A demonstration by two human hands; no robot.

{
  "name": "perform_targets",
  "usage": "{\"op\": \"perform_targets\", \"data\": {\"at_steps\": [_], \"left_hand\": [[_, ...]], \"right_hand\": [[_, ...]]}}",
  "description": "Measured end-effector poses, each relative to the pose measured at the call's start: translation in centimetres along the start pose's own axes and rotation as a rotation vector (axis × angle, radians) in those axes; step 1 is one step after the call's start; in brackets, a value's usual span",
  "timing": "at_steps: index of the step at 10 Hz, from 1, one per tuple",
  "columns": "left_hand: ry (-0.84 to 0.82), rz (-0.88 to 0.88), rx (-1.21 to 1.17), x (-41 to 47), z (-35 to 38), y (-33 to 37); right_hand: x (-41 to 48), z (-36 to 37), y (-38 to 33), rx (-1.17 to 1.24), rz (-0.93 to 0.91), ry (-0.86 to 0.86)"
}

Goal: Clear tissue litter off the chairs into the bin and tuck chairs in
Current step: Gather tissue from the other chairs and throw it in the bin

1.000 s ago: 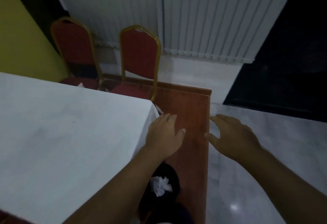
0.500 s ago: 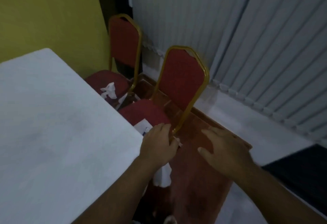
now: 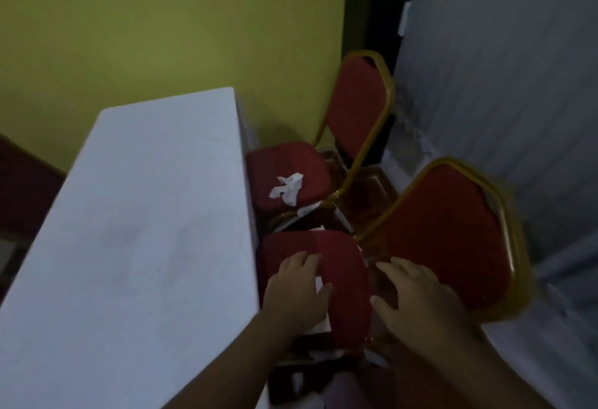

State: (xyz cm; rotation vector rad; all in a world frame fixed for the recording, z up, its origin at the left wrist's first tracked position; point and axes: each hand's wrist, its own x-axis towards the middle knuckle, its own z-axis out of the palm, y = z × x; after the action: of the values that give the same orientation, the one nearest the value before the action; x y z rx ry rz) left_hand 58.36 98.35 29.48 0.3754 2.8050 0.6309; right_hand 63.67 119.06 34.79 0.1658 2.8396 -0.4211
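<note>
Over the nearer red padded gold-framed chair (image 3: 323, 263), beside the white-clothed tabletop (image 3: 136, 230), the left hand (image 3: 296, 295) spreads released fingers onto a white tissue (image 3: 321, 318); the right hand (image 3: 417, 302) hovers open. Another crumpled tissue (image 3: 288, 188) waits on the farther chair (image 3: 284, 179).

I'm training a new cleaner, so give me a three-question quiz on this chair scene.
1. True or false: a crumpled tissue lies on the far chair.
2. The left hand is over: A) the table B) the near chair C) the wall.
3. What colour are the chair frames?

Key: 1 true. 2 B. 3 gold.
</note>
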Motion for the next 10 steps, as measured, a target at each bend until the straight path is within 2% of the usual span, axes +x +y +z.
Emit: {"op": "perform_targets", "data": {"at_steps": [2, 4, 5, 6, 7, 8, 9, 10], "left_hand": [[0.039, -0.162, -0.08, 11.1, 0.2, -1.7], [0.017, -0.263, -0.106, 30.5, 5.9, -9.7], [-0.046, -0.299, -0.029, 40.4, 10.1, -15.0], [-0.102, -0.273, 0.162, 48.5, 13.9, -20.5], [-0.199, -0.331, 0.289, 54.4, 16.3, -24.4], [-0.236, -0.393, 0.221, 57.5, 17.6, -26.9], [-0.198, -0.256, 0.329, 58.5, 19.1, -28.8], [-0.095, -0.26, 0.156, 55.6, 19.3, -28.1]], "right_hand": [[12.7, -1.4, 0.2, -0.036, -0.15, -0.035], [29.0, 1.7, -1.7, -0.037, -0.21, 0.012], [37.3, 4.5, -2.0, 0.013, -0.214, -0.002], [43.8, 7.5, -1.6, 0.025, -0.259, -0.016], [47.7, 10.5, -0.2, 0.056, -0.254, -0.048], [48.9, 13.1, 1.7, 0.027, -0.239, -0.145], [48.5, 14.5, 2.9, -0.011, -0.217, -0.245], [46.9, 14.6, 3.4, -0.027, -0.191, -0.3]]}}
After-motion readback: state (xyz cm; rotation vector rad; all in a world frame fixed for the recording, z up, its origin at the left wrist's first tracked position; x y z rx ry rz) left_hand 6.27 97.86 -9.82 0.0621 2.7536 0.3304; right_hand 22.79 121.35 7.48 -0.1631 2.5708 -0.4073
